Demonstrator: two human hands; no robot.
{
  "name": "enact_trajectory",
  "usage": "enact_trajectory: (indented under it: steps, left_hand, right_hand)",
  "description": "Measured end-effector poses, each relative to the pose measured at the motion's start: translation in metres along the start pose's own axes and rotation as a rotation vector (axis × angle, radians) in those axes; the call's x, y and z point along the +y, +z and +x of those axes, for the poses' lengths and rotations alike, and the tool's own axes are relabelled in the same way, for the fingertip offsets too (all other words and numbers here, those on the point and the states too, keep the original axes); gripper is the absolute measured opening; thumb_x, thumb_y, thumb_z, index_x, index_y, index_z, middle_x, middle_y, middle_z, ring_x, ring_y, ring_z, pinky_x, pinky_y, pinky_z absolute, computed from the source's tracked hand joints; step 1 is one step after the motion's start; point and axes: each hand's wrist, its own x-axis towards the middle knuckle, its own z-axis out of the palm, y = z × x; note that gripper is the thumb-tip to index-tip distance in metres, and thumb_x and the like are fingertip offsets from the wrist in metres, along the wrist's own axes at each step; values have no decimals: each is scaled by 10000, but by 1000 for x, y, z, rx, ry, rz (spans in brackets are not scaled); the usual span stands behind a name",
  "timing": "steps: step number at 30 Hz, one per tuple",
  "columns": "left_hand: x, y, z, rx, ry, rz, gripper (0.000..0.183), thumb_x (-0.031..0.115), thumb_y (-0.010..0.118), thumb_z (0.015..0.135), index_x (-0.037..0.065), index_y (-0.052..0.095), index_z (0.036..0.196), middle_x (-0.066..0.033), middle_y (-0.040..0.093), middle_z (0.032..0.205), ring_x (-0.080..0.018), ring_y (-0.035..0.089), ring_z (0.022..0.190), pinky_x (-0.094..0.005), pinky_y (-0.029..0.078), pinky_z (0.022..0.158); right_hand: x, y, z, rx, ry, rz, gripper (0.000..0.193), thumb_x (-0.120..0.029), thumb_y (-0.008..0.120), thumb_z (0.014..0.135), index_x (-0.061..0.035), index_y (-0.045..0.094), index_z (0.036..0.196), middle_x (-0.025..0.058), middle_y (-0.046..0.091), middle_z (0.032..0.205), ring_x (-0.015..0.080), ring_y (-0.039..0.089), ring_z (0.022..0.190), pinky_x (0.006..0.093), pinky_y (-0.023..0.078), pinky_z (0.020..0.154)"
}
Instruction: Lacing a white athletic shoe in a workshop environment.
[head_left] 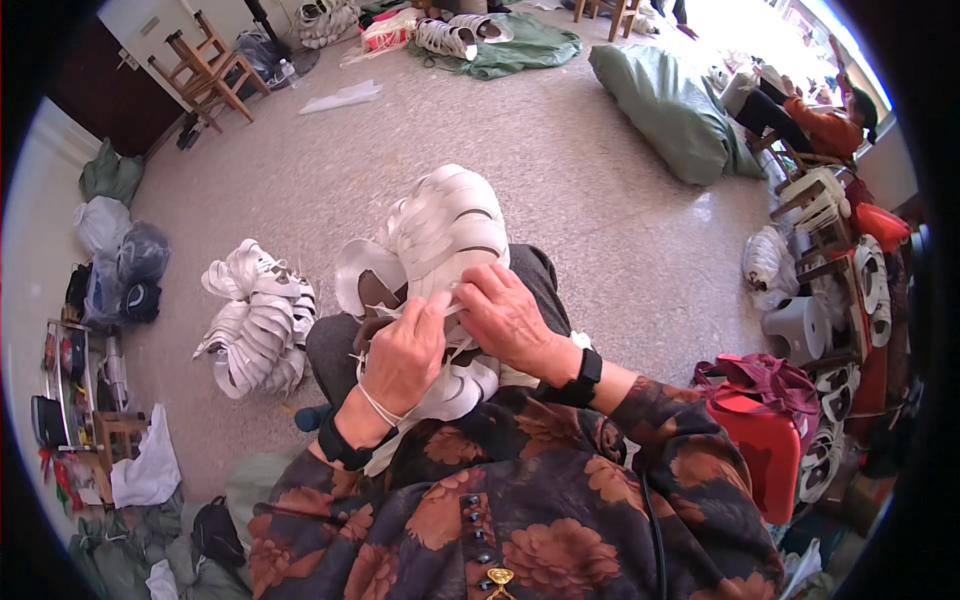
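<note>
You sat with a stack of white shoe uppers (445,222) over your lap (333,352), its nested row reaching toward the far side. Your left hand (408,350) and right hand (505,318) met above its near part, fingers pinched together and apparently clamped on a thin white lace (453,309); its ends were hidden. A pale cord (378,408) circled your left wrist. To the left, a second stack (262,325) lay on the floor (560,130); a green sack (670,115) lay far right. A short, firm pinch with both hands, and an even pull, seemed best for so thin a lace. Resting the uppers' weight on your thighs would have steadied them, and the cord was best left clear of your fingers.
</note>
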Motion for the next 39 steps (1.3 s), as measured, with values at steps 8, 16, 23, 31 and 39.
enact_trajectory:
  steps: [8,16,23,31,39]
  left_hand:
    - [-12,-18,-34,-62,-59,45,363,-5,601,854,39,583,1214,-129,577,953,-337,657,746,-397,546,596]
    - [-9,-4,-29,-29,-172,-238,186,-25,548,928,-14,620,1099,-183,599,892,-388,625,780,-416,500,659]
    - [-21,17,0,0,-287,-390,152,-1,545,959,-42,660,1049,-147,617,833,-271,643,722,-343,485,630]
    - [-45,4,2,-57,-370,-292,116,67,637,917,2,699,991,-153,652,807,-304,645,694,-377,494,626]
    - [-24,4,20,-68,-413,-406,131,102,605,984,14,700,1003,-72,684,804,-131,632,609,-284,485,560]
  right_hand:
    - [31,1,-18,318,790,717,46,-64,503,982,-40,535,1005,55,565,764,138,564,623,309,475,534]
    - [61,-44,-15,635,967,1034,121,-144,438,1024,-51,512,1045,97,640,848,114,535,540,269,432,451]
    - [106,-87,-58,802,1020,1240,149,-157,437,1034,-46,518,1089,128,658,919,176,592,646,309,476,532]
    - [132,-76,-97,780,1115,1282,178,-178,462,1022,-44,568,1070,127,656,938,216,624,756,353,531,674]
    - [103,-62,-81,459,905,361,196,-77,557,960,-17,604,1141,70,650,957,139,621,874,286,517,750]
